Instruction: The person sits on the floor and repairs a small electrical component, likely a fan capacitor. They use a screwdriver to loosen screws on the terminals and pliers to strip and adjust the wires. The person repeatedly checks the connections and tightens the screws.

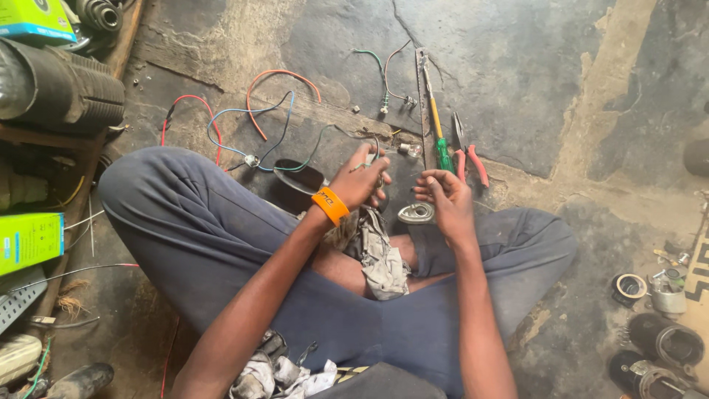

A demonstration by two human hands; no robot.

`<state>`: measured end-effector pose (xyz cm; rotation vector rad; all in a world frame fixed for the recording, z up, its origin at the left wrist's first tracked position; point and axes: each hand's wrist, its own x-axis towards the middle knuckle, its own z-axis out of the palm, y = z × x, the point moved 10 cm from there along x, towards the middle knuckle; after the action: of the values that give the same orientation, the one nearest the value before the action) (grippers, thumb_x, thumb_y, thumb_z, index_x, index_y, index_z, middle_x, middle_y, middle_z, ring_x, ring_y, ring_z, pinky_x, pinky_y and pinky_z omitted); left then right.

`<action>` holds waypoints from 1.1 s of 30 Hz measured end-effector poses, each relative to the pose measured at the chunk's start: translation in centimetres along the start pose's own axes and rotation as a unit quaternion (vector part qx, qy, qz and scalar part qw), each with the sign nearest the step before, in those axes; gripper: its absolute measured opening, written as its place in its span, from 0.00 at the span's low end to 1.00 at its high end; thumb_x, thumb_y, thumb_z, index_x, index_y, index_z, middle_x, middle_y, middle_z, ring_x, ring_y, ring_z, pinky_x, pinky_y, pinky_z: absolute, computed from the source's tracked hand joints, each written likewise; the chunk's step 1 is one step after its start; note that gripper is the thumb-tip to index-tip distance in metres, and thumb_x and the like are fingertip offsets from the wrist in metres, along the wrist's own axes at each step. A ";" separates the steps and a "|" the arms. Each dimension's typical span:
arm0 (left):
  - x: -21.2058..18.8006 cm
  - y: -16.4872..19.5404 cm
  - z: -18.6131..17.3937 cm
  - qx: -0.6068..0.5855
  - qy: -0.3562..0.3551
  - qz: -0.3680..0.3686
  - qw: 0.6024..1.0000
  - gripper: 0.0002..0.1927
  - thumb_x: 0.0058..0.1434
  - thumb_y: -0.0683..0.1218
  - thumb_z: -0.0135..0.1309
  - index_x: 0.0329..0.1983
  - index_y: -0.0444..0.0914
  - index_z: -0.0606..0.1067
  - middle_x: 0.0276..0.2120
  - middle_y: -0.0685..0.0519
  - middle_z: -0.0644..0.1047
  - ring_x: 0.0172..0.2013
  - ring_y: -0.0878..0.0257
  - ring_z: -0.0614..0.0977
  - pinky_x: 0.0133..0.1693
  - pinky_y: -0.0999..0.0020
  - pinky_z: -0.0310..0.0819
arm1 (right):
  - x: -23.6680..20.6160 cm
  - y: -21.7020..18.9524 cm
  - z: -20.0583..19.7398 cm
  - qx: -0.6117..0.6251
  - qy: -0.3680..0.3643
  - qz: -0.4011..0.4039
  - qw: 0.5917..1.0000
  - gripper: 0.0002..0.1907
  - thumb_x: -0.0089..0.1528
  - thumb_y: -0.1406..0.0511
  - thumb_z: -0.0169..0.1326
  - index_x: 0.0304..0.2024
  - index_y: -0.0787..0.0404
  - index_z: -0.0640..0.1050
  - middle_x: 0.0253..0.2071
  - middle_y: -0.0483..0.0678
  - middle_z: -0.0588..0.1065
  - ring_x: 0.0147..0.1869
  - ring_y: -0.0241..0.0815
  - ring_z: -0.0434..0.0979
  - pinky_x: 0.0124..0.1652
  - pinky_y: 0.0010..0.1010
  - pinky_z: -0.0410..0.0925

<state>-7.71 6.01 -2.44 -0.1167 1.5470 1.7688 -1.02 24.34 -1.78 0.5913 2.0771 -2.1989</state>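
crumpled grey-white rags [284, 373] lie nearest, on the lap of a person sitting cross-legged in dark blue trousers [199, 236]; a second greyish cloth [380, 255] hangs between the knees. two bare forearms reach forward. left hand [360, 181], with one orange wristband [329, 205], is curled and pinches a small metal part with a thin wire [374, 159] just above the knees; right hand [442, 193] is half closed, fingertips pressed together beside it, on what i cannot tell. one oval chrome lamp housing [416, 213] lies below the hands. beyond: one green-handled screwdriver [441, 140], one pair of red-handled pliers [467, 151], loose red, orange, blue and green wires [255, 122]. cracked, stained concrete floor [532, 66]; two green boxes [29, 240] and black ribbed hoses [70, 89] at left, round metal parts [661, 340] at right.
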 end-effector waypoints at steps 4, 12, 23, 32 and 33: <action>0.7 -0.3 -0.2 -0.103 -0.036 0.002 0.994 0.20 0.69 0.51 0.43 0.60 0.38 0.63 0.40 0.43 0.80 0.28 0.60 0.83 0.26 0.67 0.78 | -0.2 -0.8 -0.6 -0.107 0.035 -0.021 0.993 0.10 0.69 0.70 0.50 0.50 0.68 0.77 0.42 0.50 0.80 0.41 0.35 0.80 0.36 0.23 0.72; -1.1 2.5 2.2 -0.279 -0.168 0.037 0.945 0.31 0.60 0.41 0.36 0.70 0.32 0.56 0.49 0.34 0.77 0.41 0.46 0.84 0.42 0.55 0.83 | -0.8 -3.8 -3.7 -0.004 0.110 -0.054 0.992 0.08 0.70 0.70 0.52 0.50 0.66 0.77 0.42 0.47 0.79 0.39 0.31 0.79 0.34 0.19 0.69; -0.2 -1.6 3.3 -0.088 -0.154 0.031 0.984 0.43 0.57 0.36 0.45 0.78 0.32 0.51 0.50 0.42 0.76 0.41 0.63 0.78 0.34 0.75 0.70 | -1.9 -4.9 1.6 -0.038 0.008 -0.075 0.996 0.09 0.69 0.67 0.56 0.49 0.67 0.80 0.38 0.43 0.77 0.39 0.28 0.74 0.36 0.20 0.67; 0.0 -1.6 4.1 0.077 -0.154 0.118 0.978 0.43 0.53 0.35 0.59 0.73 0.29 0.57 0.53 0.48 0.76 0.46 0.68 0.79 0.45 0.73 0.77 | -2.1 -3.8 3.5 -0.025 -0.088 -0.036 0.995 0.12 0.65 0.72 0.61 0.50 0.66 0.76 0.40 0.41 0.73 0.43 0.27 0.73 0.40 0.20 0.68; -0.2 -1.6 4.3 0.075 -0.161 0.109 0.978 0.42 0.52 0.35 0.59 0.72 0.30 0.59 0.52 0.48 0.77 0.45 0.68 0.79 0.45 0.74 0.77 | -2.0 -3.6 3.5 -0.020 -0.087 -0.026 0.996 0.12 0.64 0.72 0.60 0.50 0.66 0.75 0.40 0.42 0.74 0.42 0.27 0.74 0.39 0.20 0.69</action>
<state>-4.90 9.65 -2.57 0.4108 1.4882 1.7263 -1.02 20.85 2.34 0.3323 2.0631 -2.1435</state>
